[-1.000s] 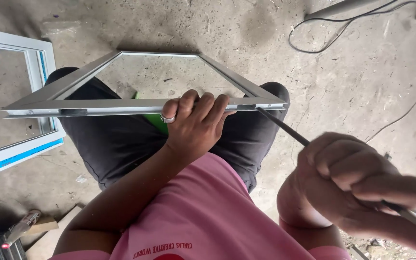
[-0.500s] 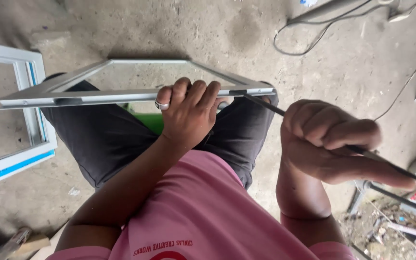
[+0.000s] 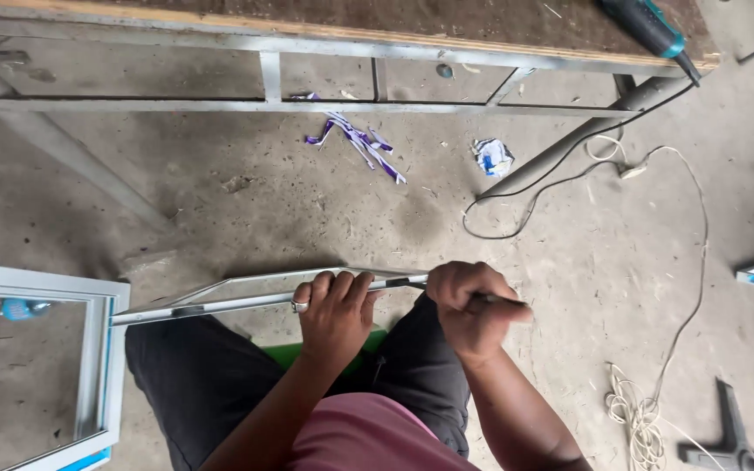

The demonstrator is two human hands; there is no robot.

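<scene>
Head view — my left hand (image 3: 335, 307) clamped the aluminium frame (image 3: 255, 295) on my lap, right hand (image 3: 473, 307) just beside it, fisted on a thin strip (image 3: 406, 282) — best fed slow, frame steady.

crumpled blue-white wrapper (image 3: 492, 156) on floor, purple-white torn scraps (image 3: 359, 141) nearby

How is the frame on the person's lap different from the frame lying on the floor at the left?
The lap frame is held up on the knees by the left hand, seen almost edge-on; the floor frame lies flat and untouched. The lap frame is bare metal; the floor frame has a blue strip. Both are pale rectangular frames.
</scene>
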